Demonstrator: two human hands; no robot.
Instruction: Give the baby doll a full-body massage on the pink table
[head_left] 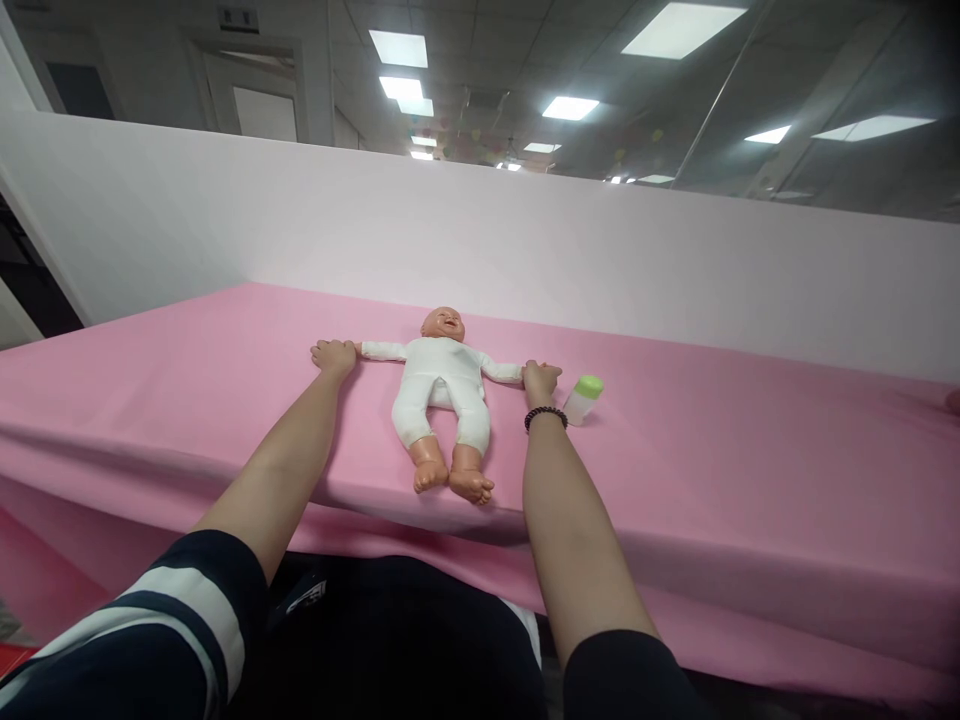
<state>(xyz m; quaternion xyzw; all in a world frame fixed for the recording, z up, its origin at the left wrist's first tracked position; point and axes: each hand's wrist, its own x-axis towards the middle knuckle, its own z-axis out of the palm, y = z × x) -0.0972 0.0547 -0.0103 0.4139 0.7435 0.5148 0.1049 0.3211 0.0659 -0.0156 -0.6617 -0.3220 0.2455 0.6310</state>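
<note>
The left hand (pixel 334 357) and right hand (pixel 541 381) are well apart, each closed over one outstretched hand of a baby doll (pixel 441 385). It lies on its back on the pink-covered surface (pixel 675 470), a green-capped baby bottle (pixel 583 400) just beside the right hand.

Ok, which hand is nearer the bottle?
The right hand is nearer, just left of the bottle with a small gap. The left hand is much farther left, across the doll.

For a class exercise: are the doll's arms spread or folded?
Spread: the doll lies on its back, arms out sideways, left hand and right hand at their ends.
</note>
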